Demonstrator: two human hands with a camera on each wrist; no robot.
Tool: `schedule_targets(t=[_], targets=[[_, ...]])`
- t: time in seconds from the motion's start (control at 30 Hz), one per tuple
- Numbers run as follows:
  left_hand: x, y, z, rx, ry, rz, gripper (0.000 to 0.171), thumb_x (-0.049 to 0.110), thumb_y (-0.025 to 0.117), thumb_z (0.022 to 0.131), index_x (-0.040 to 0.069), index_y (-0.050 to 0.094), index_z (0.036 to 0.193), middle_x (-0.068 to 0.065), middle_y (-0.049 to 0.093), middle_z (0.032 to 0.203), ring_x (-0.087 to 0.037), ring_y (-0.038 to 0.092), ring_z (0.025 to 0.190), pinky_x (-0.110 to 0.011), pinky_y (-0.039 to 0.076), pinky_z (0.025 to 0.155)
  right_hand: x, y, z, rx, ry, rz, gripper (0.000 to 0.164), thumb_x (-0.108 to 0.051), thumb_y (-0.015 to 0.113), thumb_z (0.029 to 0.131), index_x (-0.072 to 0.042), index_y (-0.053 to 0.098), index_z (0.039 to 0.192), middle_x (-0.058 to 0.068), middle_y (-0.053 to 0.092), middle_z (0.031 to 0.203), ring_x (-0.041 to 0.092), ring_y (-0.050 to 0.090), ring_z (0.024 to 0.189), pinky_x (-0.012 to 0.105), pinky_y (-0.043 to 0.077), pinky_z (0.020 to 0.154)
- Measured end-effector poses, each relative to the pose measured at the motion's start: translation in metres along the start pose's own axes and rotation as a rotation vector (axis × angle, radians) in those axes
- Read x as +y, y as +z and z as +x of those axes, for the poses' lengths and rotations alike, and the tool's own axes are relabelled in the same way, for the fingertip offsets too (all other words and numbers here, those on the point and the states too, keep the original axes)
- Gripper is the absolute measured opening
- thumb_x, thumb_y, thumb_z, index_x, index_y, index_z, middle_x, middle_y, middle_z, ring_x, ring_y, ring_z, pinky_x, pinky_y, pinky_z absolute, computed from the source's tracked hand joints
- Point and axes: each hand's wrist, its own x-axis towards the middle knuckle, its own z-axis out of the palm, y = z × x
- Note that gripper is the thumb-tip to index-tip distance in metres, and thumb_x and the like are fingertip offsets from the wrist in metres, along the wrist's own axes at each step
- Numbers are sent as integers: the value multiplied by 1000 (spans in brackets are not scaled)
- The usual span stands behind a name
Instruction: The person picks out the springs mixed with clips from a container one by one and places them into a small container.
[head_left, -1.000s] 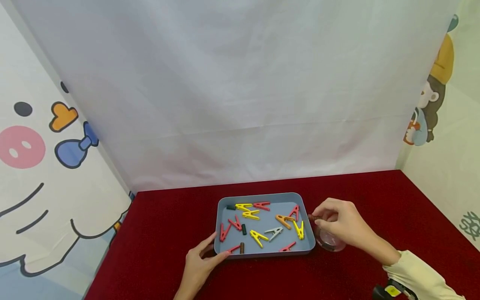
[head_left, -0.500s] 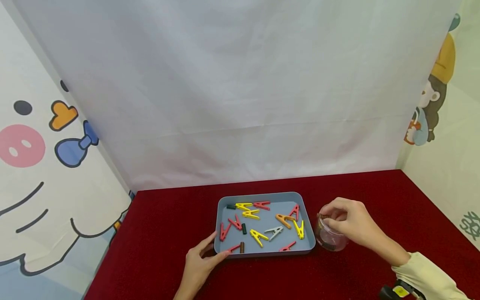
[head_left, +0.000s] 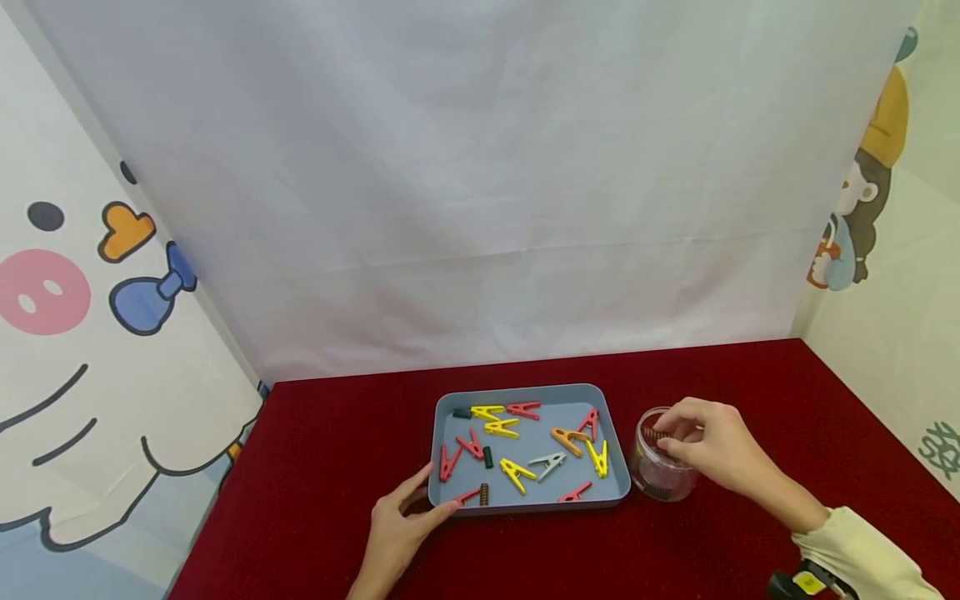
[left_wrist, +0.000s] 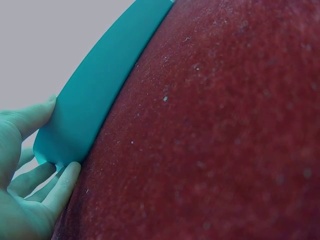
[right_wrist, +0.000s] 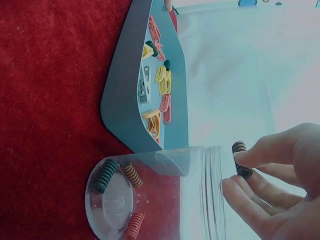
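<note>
My right hand (head_left: 712, 442) pinches a brown coil spring (right_wrist: 241, 159) between thumb and fingers at the mouth of a clear plastic jar (right_wrist: 210, 185). At the bottom of the jar lie a dark green spring (right_wrist: 105, 176), a brown spring (right_wrist: 131, 174) and a red spring (right_wrist: 134, 227). My left hand (head_left: 401, 525) holds the near left corner of a grey-blue tray (head_left: 540, 508), its thumb on the front rim and its fingers at the left side. In the tray lie several red, yellow, orange and grey clips (head_left: 517, 475), a brown spring (head_left: 483, 495) and two dark green springs (head_left: 488, 457).
The jar stands close to the tray's right side on a dark red cloth (head_left: 337, 450). A white curtain (head_left: 480, 208) hangs behind the table, with cartoon-printed panels (head_left: 172, 400) at both sides.
My right hand has moved right with the brown spring, from beside the tray's right edge to the jar's mouth. My left hand and the tray stay where they were.
</note>
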Motion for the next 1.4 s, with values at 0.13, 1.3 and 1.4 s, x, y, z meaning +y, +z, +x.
schedule_targets(t=[0.13,1.3,1.4], targets=[[-1,0,0,-2,-5,2,70,37,85,68,23,58,131,-6,56,130,-19,59,103,-24,51,75,2,1,-1,3,-1,4,19,6,75,72,-10,70,79,-3,62,77,9,56,67,23,51,57],[2,-1,-3,-22,8,-48,70,35,84,70,19,57,133,-10,56,130,-23,59,104,-26,54,74,-2,7,5,3,-33,17,18,6,74,74,-11,70,79,-3,62,78,7,54,65,23,48,54],[2,-1,-3,-22,9,-58,69,34,84,70,20,57,132,-9,56,129,-22,60,104,-25,54,73,-8,10,7,-9,-42,35,18,5,73,74,-11,69,81,-5,61,79,7,55,66,24,49,55]])
